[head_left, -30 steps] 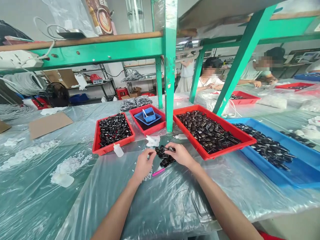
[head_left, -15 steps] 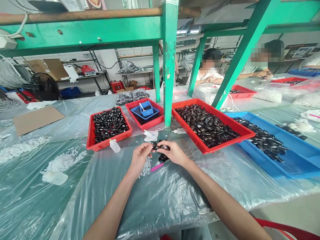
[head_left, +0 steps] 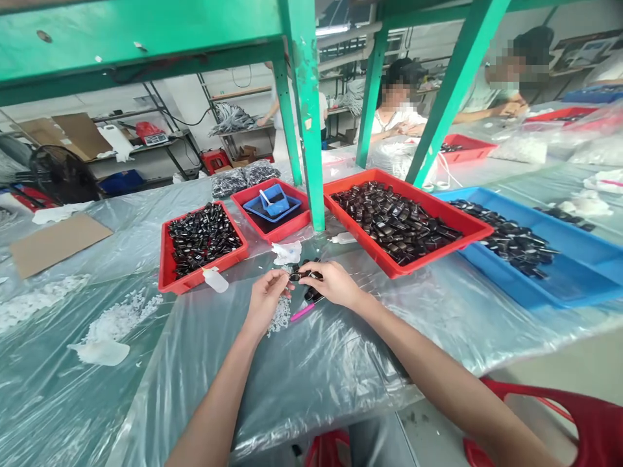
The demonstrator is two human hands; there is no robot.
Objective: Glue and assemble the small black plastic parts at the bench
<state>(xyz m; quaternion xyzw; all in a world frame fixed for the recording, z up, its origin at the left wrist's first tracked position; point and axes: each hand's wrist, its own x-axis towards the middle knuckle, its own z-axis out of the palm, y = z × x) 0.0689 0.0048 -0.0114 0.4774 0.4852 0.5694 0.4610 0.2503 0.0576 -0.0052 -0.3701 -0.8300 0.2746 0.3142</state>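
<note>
My left hand (head_left: pixel 268 295) and my right hand (head_left: pixel 334 283) meet over the plastic-covered table. Between their fingertips is a small black plastic part (head_left: pixel 294 277), pinched from both sides. Its exact kind is too small to make out. Under my right hand lie more black parts (head_left: pixel 311 295), partly hidden by the fingers. A pink-handled tool (head_left: pixel 302 312) rests just below them. Small clear plastic bits (head_left: pixel 280 318) are heaped beside my left hand, and a crumpled white tissue (head_left: pixel 287 253) lies beyond the hands.
Red trays of black parts stand to the left (head_left: pixel 165 259) and right (head_left: pixel 389 267); a blue tray (head_left: pixel 584 285) is farther right. A small bottle (head_left: pixel 215 280) leans by the left tray. A green post (head_left: pixel 310 130) rises ahead. Two people sit across the table.
The view has turned and tilted a little, so the trays and post appear shifted left and up. Both hands still pinch the black part between them.
</note>
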